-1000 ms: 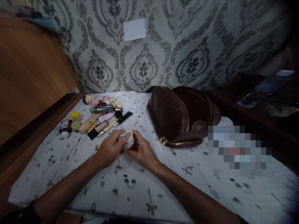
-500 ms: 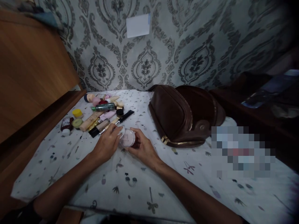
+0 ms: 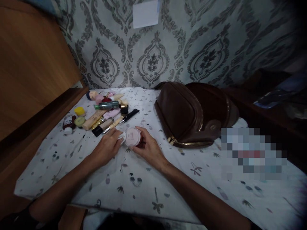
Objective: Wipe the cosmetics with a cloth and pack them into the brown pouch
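Note:
A round pale pink compact (image 3: 132, 137) is held over the patterned white cloth, with my right hand (image 3: 150, 146) wrapped round its right side. My left hand (image 3: 107, 146) pinches a small white wipe (image 3: 122, 136) against the compact's left edge. Just beyond my left hand lies a group of cosmetics, among them a black-and-silver tube (image 3: 129, 116), a green bottle (image 3: 107, 105), a beige tube (image 3: 94, 120) and a round black jar (image 3: 124, 111).
A brown leather bag (image 3: 178, 111) stands behind and right of my hands. Further left are a yellow-lidded jar (image 3: 79, 111), a green round tin (image 3: 80, 121) and a dark red bottle (image 3: 69, 122). A blurred-out patch covers the right side.
The wipe in my left hand has shifted left off the compact's top to its edge. The compact's face shows more fully. The view has tilted slightly.

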